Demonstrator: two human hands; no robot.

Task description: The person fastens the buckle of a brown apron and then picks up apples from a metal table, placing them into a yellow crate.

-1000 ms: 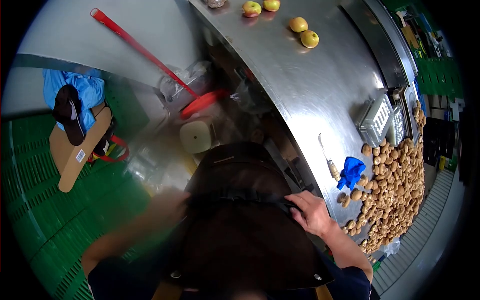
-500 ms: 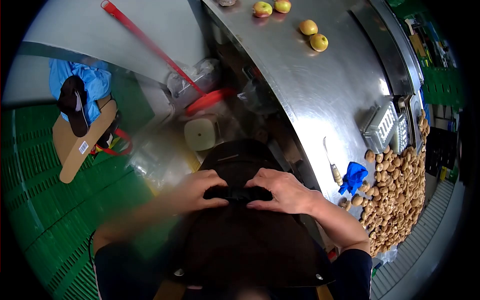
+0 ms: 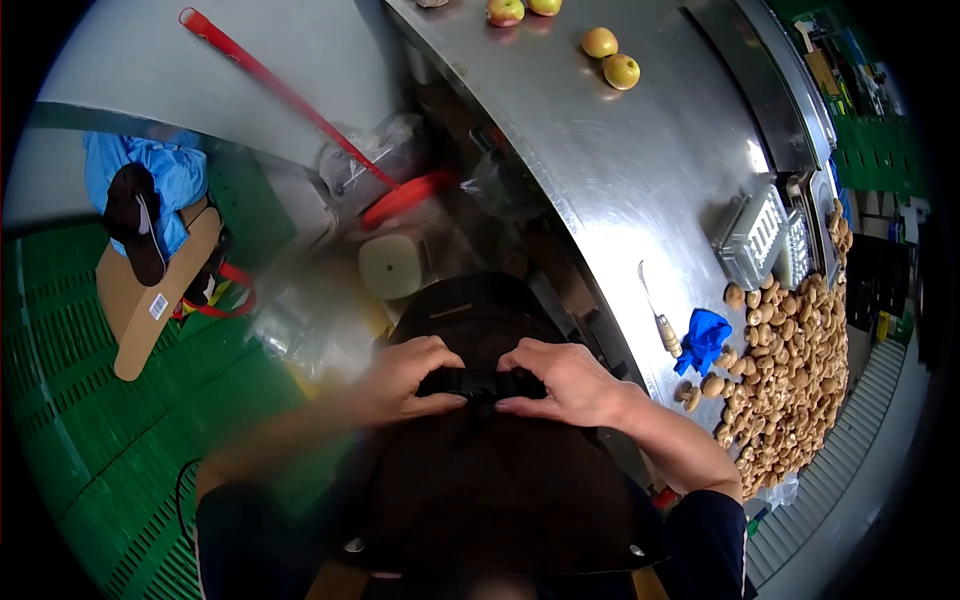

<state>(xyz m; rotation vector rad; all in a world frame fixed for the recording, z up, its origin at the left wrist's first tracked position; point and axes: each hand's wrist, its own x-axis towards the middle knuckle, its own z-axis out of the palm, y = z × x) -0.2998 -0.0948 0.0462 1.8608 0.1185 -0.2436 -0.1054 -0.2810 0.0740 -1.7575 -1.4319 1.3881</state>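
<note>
Black strap buckle (image 3: 478, 386), dark and narrow, each hand's grip clamped on it.

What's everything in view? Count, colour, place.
steel table: one, silver, right
apples: four, yellow-red, table's far end
mushrooms: uncountable, brown, piled on table
knife: one, wooden handle, table's near edge
crumpled cloth or glove: one, blue, beside knife
plastic trays: at least two, clear, behind mushrooms
long-handled tool: one, red, upper left
stool: one, off-white, beyond apron
green crates: count unclear, left
cardboard: one, brown, on crates
cap: one, dark, over cardboard
apron: one, dark brown, on person
strap with buckle: one, black, across apron
left hand, right hand: two, bare, on strap
</note>
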